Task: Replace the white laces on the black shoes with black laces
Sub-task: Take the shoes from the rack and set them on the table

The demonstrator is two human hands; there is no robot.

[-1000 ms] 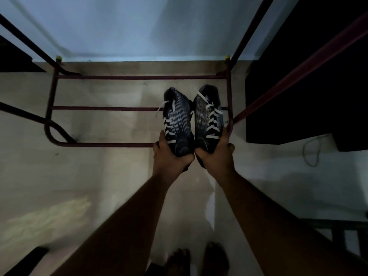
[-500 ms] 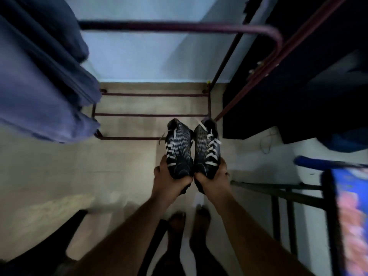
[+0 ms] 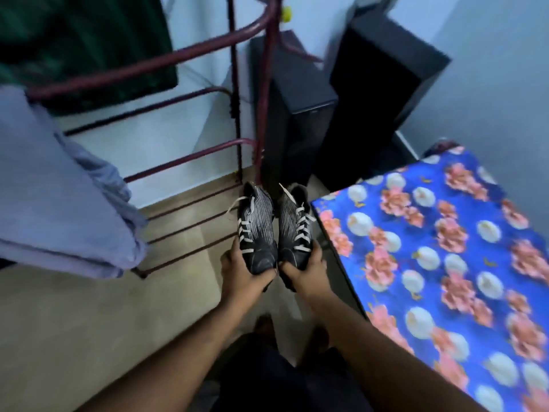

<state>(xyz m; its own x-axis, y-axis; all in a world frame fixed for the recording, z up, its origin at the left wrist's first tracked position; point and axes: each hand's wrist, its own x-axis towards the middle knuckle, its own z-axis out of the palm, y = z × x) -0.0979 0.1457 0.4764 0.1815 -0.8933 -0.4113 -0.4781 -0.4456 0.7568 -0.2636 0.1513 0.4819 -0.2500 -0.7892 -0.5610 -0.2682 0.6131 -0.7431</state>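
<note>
Two black shoes with white laces sat in our hands, held side by side above the floor, toes toward us. Our left hand curled around the toe of the left shoe; our right hand gripped the right shoe likewise. Beside them lay a floral blue mattress, behind them a maroon metal rack, blurred, with perhaps a grey cloth draped over it.
</note>
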